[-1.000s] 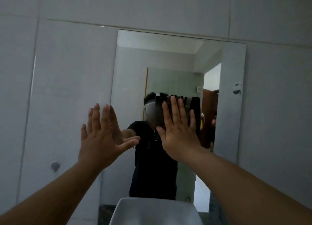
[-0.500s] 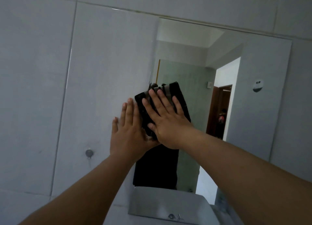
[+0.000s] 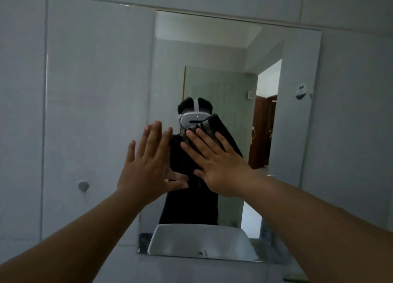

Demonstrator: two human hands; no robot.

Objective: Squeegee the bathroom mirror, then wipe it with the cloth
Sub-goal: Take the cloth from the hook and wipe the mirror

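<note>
The bathroom mirror (image 3: 293, 146) hangs on the tiled wall straight ahead. A dark cloth with tan stripes (image 3: 185, 153) lies flat against the glass near its middle. My right hand (image 3: 214, 161) presses the cloth to the mirror with straight, spread fingers. Just left of it, my left hand (image 3: 148, 166) is raised with straight fingers at the mirror's left edge, beside the cloth. No squeegee is in view.
A white sink basin (image 3: 200, 239) shows in the mirror's lower part. A round metal knob (image 3: 83, 186) sticks out of the wall tile at the left. A small round sticker (image 3: 301, 90) sits near the mirror's right edge. Grey tiles (image 3: 95, 91) surround the mirror.
My right hand has slid the cloth rightward across the glass, back toward the mirror's middle. My left hand has moved apart from the right one and stays flat at the mirror's left edge.
</note>
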